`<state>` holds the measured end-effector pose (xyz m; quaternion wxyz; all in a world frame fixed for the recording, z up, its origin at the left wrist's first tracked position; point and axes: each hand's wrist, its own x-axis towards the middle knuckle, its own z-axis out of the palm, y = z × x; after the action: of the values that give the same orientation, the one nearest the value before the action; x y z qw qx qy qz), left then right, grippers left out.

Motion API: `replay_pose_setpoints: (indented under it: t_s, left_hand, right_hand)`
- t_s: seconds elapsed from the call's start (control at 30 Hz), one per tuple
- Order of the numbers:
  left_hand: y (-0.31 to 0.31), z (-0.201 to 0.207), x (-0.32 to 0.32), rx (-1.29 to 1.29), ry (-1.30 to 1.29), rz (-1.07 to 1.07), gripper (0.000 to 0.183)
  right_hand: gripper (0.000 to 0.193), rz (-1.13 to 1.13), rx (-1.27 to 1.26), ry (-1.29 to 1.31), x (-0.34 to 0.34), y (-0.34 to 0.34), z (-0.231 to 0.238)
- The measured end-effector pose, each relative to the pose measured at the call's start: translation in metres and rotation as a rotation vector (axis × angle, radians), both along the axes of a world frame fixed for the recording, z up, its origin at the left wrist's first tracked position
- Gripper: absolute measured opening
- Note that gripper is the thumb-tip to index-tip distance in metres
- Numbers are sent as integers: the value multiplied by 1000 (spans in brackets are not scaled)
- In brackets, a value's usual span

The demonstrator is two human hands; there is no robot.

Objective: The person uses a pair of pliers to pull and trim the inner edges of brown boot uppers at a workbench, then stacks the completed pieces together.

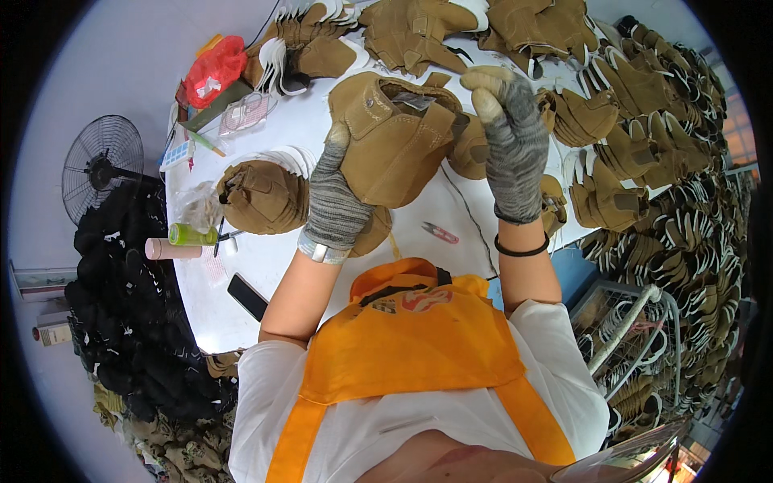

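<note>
My left hand [336,197], in a grey knit glove, grips a brown shoe upper [398,157] by its left side, thumb on the outside. The upper is raised over the white table [419,213], its opening at the top showing a grey lining. Just right of the upper, my gloved right hand [515,153] is held up with thumb and fingers curled together; anything pinched there is too small to make out. More brown uppers [469,149] lie behind and below the held one. On the tabletop in front of me rest small red-handled thread snips [441,233].
Stacked brown uppers [266,193] sit left, more piles [419,32] at the back and right. A phone [247,297], green roll [193,234], pink cylinder [173,249] and box with a red bag [216,72] occupy the left side. Beyond stand a fan [101,171] and wire rack [636,338].
</note>
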<state>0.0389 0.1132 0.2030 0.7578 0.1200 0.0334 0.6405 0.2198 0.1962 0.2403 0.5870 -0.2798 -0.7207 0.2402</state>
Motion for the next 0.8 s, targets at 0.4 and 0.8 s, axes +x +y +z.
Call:
replay_pose_setpoints:
  t_s: [0.4, 0.8]
  left_hand:
    - [-46, 9, 3, -25, 576, 368, 52]
    - [-53, 0, 3, -91, 364, 223, 51]
  right_hand:
    - [12, -143, 327, -364, 17, -38, 15]
    - [13, -326, 344, -466, 18, -42, 7]
